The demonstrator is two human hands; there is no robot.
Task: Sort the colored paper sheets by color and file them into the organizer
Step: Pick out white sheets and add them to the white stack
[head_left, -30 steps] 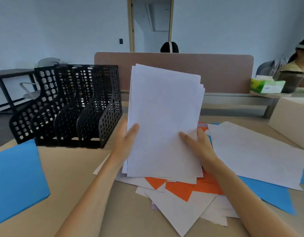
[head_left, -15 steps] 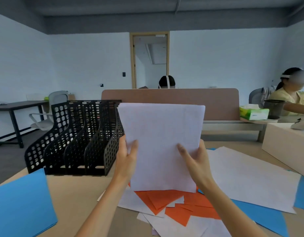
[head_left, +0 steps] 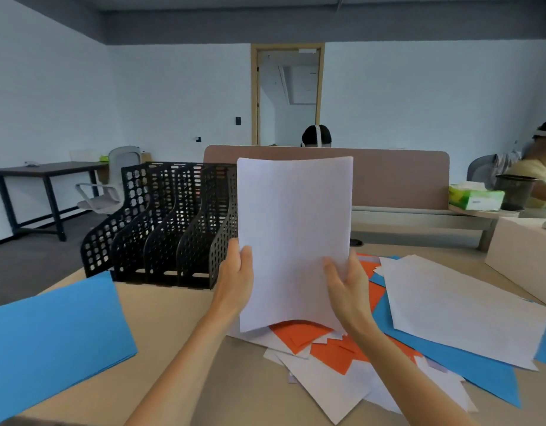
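Above the desk (head_left: 173,348), a person holds a stack of white sheets (head_left: 293,235) upright in both hands, its lower edge just over the loose pile and its top edge bowed slightly. The left hand (head_left: 236,284) grips the stack's left edge low down, with the thumb (head_left: 245,256) pressed on the near face and the other fingers hidden behind the paper. The right hand (head_left: 347,287) pinches the right edge at about the same height, thumb on the near face and fingers curled round the back. The stack hangs just to the right of the black organizer (head_left: 161,229), overlapping its rightmost wall from where I stand; whether paper and plastic touch I cannot tell. The organizer's slots look bare as far as they show. Under the hands lie orange sheets (head_left: 327,348) mixed with white ones, and to the right a spread of loose white sheets (head_left: 450,309) rests on a blue sheet (head_left: 480,373). A neat blue stack (head_left: 50,330) sits apart at the desk's left corner, near the organizer's front. Beyond the brown divider (head_left: 397,176) stand a green tissue box (head_left: 476,198) and a dark mesh cup (head_left: 514,192).
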